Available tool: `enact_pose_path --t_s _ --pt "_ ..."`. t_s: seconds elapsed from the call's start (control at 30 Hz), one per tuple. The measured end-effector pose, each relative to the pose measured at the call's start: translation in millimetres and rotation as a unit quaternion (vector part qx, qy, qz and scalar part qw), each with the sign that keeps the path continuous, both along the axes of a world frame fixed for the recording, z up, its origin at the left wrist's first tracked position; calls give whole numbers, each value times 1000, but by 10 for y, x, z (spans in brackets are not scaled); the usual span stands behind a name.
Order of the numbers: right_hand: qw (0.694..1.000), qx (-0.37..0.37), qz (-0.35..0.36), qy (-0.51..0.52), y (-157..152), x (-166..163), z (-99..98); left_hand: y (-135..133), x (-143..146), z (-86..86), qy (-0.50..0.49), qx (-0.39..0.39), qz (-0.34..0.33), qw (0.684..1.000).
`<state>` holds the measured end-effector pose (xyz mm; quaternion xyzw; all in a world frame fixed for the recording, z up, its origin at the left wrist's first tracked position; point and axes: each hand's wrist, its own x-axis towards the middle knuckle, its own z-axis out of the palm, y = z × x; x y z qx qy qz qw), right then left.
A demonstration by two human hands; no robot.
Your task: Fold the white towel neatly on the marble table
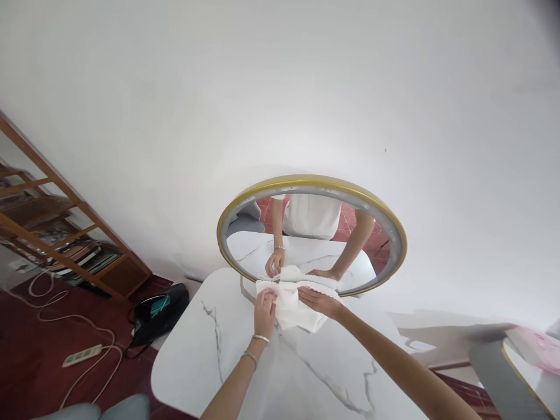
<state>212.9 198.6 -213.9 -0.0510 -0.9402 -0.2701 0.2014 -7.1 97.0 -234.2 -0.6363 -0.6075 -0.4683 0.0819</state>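
A white cloth (292,306) lies on the white marble table (205,350) just in front of a round gold-framed mirror (311,233). My left hand (265,312) pinches the cloth's left part with fingers closed; bracelets circle that wrist. My right hand (318,302) rests flat on the cloth's right side, fingers stretched out. The mirror reflects both hands, the cloth and my white shirt.
A wooden shelf (56,233) with books stands at the left against the white wall. A black bag (160,315) and a power strip (82,354) with cables lie on the red floor. A grey and pink object (525,356) sits at the right edge.
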Motion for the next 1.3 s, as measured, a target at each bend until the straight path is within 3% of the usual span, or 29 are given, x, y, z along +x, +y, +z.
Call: enact_pose_path --t_s 0.07,0.13,0.3,0.43,0.5,0.57,0.67,0.77,0.87,0.93,1.03,1.07,1.1,1.13,1.17,1.2,1.23,1.27,1.3 --pt "1000 0 -11 14 25 -9 185 88 27 177 -22 21 22 999" --pt "998 5 -34 49 43 -28 452 212 45 471 -53 78 37 995" --pt "969 107 -69 213 65 -138 1393 561 65 1594 -83 274 9 958" --pt "932 158 -99 311 101 -248 2194 806 77 2467 -81 365 -38 927" --pt "915 167 -125 345 114 -307 2535 888 62 2743 -91 388 -70 915" --pt "911 154 -143 354 117 -376 2782 922 19 2851 -107 400 -85 906" --pt "931 116 -136 318 112 -502 2891 883 -100 2670 -136 390 -40 910" --pt "963 81 -96 239 120 -654 2652 771 -247 2159 -156 330 45 930" --pt "989 19 -43 141 136 -810 2142 608 -370 1467 -168 237 96 952" --pt "994 -76 -1 74 132 -891 1717 473 -425 968 -189 162 107 963" --pt "950 -306 57 28 85 -942 1072 266 -465 276 -247 37 114 962" --pt "926 -367 78 36 60 -936 877 206 -467 90 -264 -4 109 958" --pt "919 -382 87 46 32 -921 701 155 -463 -64 -276 -36 102 955" --pt "935 -335 92 66 5 -899 546 113 -454 -182 -284 -60 93 952" --pt "974 -196 76 86 -21 -872 415 81 -443 -265 -288 -74 83 951" --pt "994 14 39 103 -45 -843 309 58 -431 -316 -289 -80 75 951" --pt "965 239 -7 110 -63 -817 231 42 -420 -342 -288 -82 67 952" --pt "899 422 -50 106 -76 -795 179 33 -412 -347 -287 -83 60 952" --pt "834 537 -86 93 -83 -778 155 29 -408 -337 -286 -83 53 953"
